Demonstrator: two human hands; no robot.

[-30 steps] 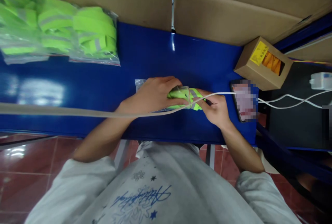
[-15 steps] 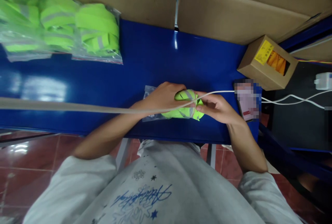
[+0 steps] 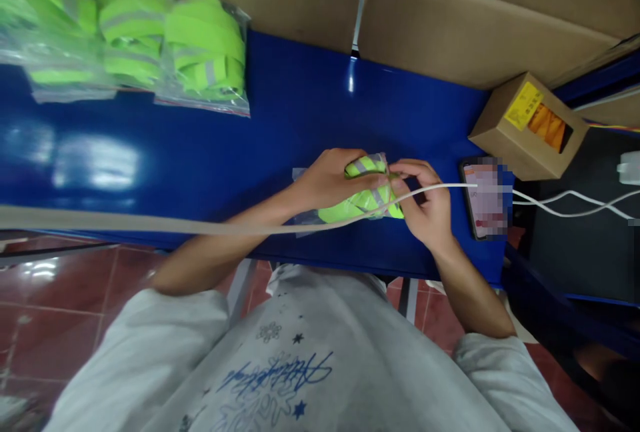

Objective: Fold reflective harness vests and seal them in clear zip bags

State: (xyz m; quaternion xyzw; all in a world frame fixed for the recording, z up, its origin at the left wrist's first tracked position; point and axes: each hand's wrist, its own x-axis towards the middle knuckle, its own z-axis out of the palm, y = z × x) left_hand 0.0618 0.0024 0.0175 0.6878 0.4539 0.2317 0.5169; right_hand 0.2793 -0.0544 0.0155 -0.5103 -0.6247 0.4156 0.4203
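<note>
A fluorescent yellow-green bundle with grey reflective stripes (image 3: 345, 209) lies within a clear plastic bag (image 3: 300, 179) near the table's front edge. My left hand (image 3: 333, 182) lies over the bag from the left, its fingers closed around the bundle. From the other side, my right hand (image 3: 427, 209) pinches the bag's right edge between thumb and fingers. Both hands' fingertips almost meet there. A white cable (image 3: 345, 222) crosses the view in front of my left forearm and the bundle.
Several bagged yellow-green bundles (image 3: 205, 45) line the back left of the blue table (image 3: 295, 99). A phone (image 3: 485, 199) rests right of my right hand, below a cardboard box (image 3: 515, 142) with orange contents. Large cartons (image 3: 465, 25) stand along the back.
The bundle's right end now sits further inside the bag, and the bag's edge shows there. My right hand has shifted its fingers to that edge. The view has swung slightly left.
</note>
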